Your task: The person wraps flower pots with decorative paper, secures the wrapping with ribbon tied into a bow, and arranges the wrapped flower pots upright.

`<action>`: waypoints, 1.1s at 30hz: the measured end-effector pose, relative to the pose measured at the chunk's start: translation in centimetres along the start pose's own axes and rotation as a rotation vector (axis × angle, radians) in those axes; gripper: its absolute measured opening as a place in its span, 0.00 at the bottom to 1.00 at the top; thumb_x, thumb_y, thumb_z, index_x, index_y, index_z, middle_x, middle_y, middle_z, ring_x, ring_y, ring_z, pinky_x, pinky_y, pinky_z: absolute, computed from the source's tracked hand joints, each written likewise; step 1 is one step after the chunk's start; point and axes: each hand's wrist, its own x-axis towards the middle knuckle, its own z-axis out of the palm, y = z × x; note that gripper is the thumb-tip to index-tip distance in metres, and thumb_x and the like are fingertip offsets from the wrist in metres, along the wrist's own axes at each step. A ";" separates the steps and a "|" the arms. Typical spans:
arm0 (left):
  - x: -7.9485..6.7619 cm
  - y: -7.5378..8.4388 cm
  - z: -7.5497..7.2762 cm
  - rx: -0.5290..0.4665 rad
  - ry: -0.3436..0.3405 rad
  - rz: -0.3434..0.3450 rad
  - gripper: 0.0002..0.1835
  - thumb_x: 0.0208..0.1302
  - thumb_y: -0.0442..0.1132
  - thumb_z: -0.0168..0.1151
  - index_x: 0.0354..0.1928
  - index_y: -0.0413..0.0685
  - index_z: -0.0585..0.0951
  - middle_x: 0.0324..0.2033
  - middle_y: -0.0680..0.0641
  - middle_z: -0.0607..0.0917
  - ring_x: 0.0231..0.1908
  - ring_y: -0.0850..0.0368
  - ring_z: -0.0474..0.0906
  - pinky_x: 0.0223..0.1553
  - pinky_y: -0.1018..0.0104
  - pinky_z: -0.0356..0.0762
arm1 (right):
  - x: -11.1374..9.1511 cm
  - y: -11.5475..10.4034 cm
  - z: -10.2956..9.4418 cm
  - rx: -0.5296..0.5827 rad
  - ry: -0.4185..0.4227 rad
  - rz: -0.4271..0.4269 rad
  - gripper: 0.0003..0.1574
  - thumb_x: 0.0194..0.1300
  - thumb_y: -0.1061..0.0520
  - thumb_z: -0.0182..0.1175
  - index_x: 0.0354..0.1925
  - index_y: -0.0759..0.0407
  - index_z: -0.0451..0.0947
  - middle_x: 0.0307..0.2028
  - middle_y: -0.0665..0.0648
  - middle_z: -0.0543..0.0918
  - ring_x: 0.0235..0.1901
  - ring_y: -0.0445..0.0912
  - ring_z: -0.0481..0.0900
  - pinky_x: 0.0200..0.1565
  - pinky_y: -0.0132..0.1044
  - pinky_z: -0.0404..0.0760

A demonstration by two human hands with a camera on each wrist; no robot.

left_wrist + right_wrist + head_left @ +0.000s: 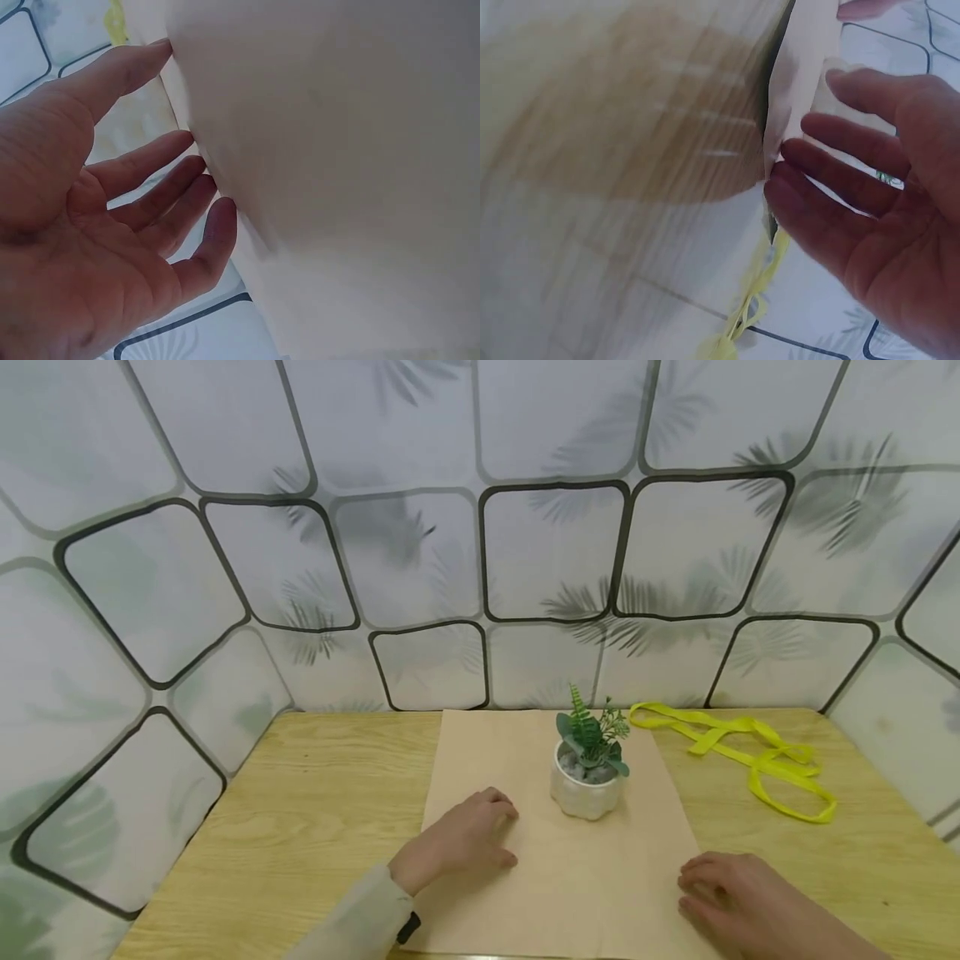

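A sheet of light brown paper (577, 893) lies on the wooden table. On its far right part stands a white pot (588, 797) holding grey pebbles and a small green plant (588, 735). My left hand (465, 839) is over the left part of the sheet, and in the left wrist view its spread, slightly bent fingertips meet the paper's surface (352, 172). By the sheet's right edge is my right hand (750, 897), its bent fingers touching that edge in the right wrist view, where the paper (806, 60) stands slightly off the tabletop. Neither hand grips anything.
A yellow ribbon (787, 768) lies in loose loops at the table's back right. White cloth (427, 668) with dark rounded outlines and leaf prints rises behind the table (337, 785) and along both sides. A light sleeve (356, 914) and dark band cover my left wrist.
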 end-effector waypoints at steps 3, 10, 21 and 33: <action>-0.2 -0.1 -0.1 -0.006 0.003 0.007 0.28 0.61 0.46 0.76 0.60 0.44 0.81 0.61 0.48 0.78 0.61 0.52 0.76 0.64 0.58 0.76 | 1.1 -1.0 0.1 -0.023 0.077 0.079 0.10 0.67 0.45 0.68 0.42 0.47 0.87 0.38 0.41 0.87 0.34 0.33 0.82 0.35 0.32 0.82; -0.7 -0.7 -0.1 -0.005 0.002 0.030 0.28 0.58 0.46 0.78 0.58 0.42 0.82 0.58 0.46 0.79 0.57 0.51 0.77 0.61 0.58 0.78 | 3.5 -2.9 0.7 0.019 0.286 0.225 0.25 0.65 0.46 0.70 0.55 0.58 0.84 0.48 0.56 0.89 0.41 0.48 0.87 0.38 0.44 0.86; -0.6 -0.8 -0.1 -0.033 0.016 0.044 0.27 0.59 0.45 0.78 0.57 0.41 0.82 0.59 0.45 0.79 0.58 0.50 0.76 0.61 0.55 0.77 | 7.6 -5.1 -0.2 0.284 0.438 0.195 0.52 0.63 0.40 0.72 0.73 0.66 0.65 0.64 0.70 0.77 0.51 0.58 0.86 0.40 0.41 0.89; 0.0 -0.3 0.0 -0.029 0.029 0.047 0.27 0.59 0.45 0.77 0.58 0.42 0.82 0.59 0.45 0.79 0.58 0.50 0.75 0.62 0.56 0.76 | 9.9 -5.5 -0.7 0.342 0.445 0.304 0.62 0.55 0.33 0.75 0.75 0.62 0.63 0.67 0.66 0.76 0.56 0.59 0.85 0.43 0.41 0.86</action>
